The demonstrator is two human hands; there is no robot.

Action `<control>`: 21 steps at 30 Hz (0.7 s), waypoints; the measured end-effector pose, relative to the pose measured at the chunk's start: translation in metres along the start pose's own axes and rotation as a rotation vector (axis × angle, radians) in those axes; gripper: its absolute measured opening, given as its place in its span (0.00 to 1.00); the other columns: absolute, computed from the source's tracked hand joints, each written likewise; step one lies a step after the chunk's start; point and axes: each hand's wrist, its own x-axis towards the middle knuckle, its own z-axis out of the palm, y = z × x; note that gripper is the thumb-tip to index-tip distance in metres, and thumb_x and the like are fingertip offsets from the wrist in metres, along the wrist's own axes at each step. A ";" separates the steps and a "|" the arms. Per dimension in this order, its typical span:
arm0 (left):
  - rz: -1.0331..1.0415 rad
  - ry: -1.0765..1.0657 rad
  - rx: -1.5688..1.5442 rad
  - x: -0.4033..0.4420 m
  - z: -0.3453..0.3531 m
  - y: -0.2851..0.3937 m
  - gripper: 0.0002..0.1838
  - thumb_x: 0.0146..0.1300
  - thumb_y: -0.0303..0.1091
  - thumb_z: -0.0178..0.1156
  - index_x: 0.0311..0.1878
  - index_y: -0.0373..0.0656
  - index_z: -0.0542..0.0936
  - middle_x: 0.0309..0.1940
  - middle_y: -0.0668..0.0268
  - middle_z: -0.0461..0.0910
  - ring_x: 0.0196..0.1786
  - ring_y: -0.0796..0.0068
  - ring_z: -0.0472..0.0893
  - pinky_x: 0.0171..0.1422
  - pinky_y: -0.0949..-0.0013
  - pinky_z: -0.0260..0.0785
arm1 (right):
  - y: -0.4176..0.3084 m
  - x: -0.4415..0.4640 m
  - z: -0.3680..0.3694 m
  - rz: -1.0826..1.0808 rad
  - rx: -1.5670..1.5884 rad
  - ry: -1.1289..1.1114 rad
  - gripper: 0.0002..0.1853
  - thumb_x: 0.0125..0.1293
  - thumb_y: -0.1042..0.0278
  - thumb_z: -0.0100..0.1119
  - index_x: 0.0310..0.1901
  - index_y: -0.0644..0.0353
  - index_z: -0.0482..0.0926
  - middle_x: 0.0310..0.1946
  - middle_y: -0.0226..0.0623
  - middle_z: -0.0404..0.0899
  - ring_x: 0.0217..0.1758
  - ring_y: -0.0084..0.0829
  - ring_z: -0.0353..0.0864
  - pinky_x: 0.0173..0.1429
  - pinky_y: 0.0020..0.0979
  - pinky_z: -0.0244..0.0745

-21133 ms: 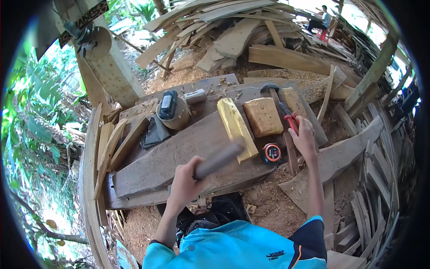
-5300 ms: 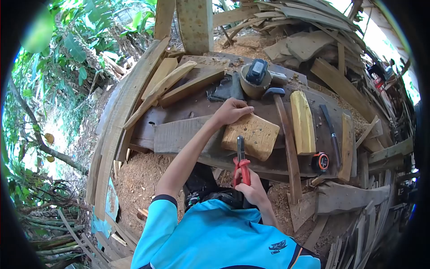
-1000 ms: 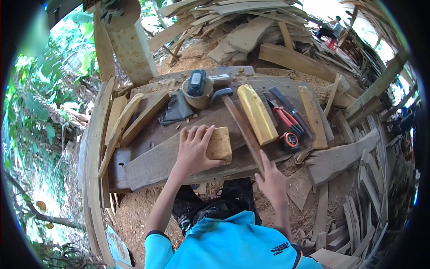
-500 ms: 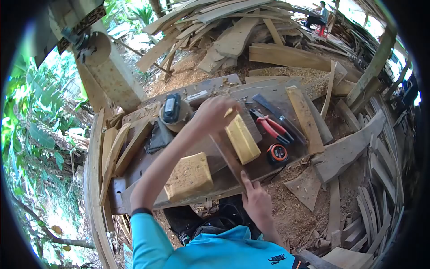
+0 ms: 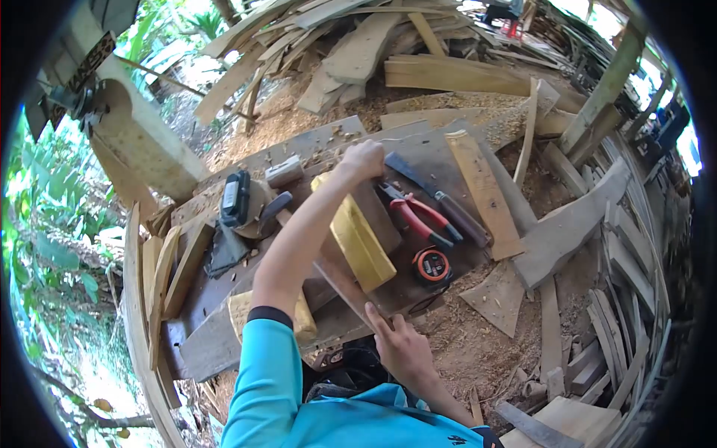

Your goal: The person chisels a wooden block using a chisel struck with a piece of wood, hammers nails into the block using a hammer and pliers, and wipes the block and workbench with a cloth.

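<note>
My right hand (image 5: 403, 347) grips the near end of a flat brown strip (image 5: 343, 287), its index finger laid along it; I cannot tell its kind. The strip lies beside a long yellow wooden block (image 5: 364, 243). Stretched across the bench, my left hand (image 5: 364, 158) has its fingers curled by the block's far end, close to a chisel (image 5: 441, 196). What it holds, if anything, is hidden. Red-handled pliers (image 5: 422, 216) and an orange-and-black tape measure (image 5: 432, 266) lie right of the block. My left arm partly covers a second wooden block (image 5: 305, 322).
On the workbench's (image 5: 332, 310) left stand a dark boxy device (image 5: 235, 198) and a hammer-like tool (image 5: 275, 209). A loose plank (image 5: 485, 196) lies on the right. Piled boards (image 5: 358, 52) rise behind; scrap wood (image 5: 579, 224) and sawdust cover the ground. A post (image 5: 609, 93) stands at right.
My left hand has moved from above the yellow block's far end to beyond it, near the chisel. My left arm now covers more of the second block. The view has shifted.
</note>
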 end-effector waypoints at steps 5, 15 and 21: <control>0.126 0.198 0.102 -0.020 -0.012 0.014 0.08 0.46 0.32 0.59 0.29 0.42 0.83 0.26 0.53 0.80 0.32 0.58 0.82 0.38 0.61 0.74 | -0.002 -0.001 -0.001 -0.005 -0.030 0.026 0.34 0.57 0.68 0.55 0.67 0.41 0.57 0.34 0.46 0.71 0.31 0.46 0.80 0.29 0.43 0.77; 0.105 0.251 -0.664 -0.294 -0.093 0.040 0.12 0.53 0.27 0.62 0.42 0.37 0.80 0.27 0.63 0.80 0.33 0.76 0.81 0.38 0.73 0.73 | -0.043 0.033 -0.006 0.176 0.100 -0.200 0.33 0.57 0.71 0.59 0.61 0.57 0.51 0.42 0.67 0.73 0.45 0.62 0.74 0.47 0.53 0.70; -0.236 0.550 -1.121 -0.391 -0.028 0.007 0.09 0.58 0.22 0.60 0.43 0.35 0.80 0.36 0.65 0.82 0.40 0.80 0.81 0.46 0.75 0.74 | -0.027 0.023 0.029 -0.159 0.320 0.172 0.35 0.53 0.81 0.55 0.63 0.60 0.52 0.38 0.57 0.76 0.35 0.52 0.79 0.41 0.43 0.76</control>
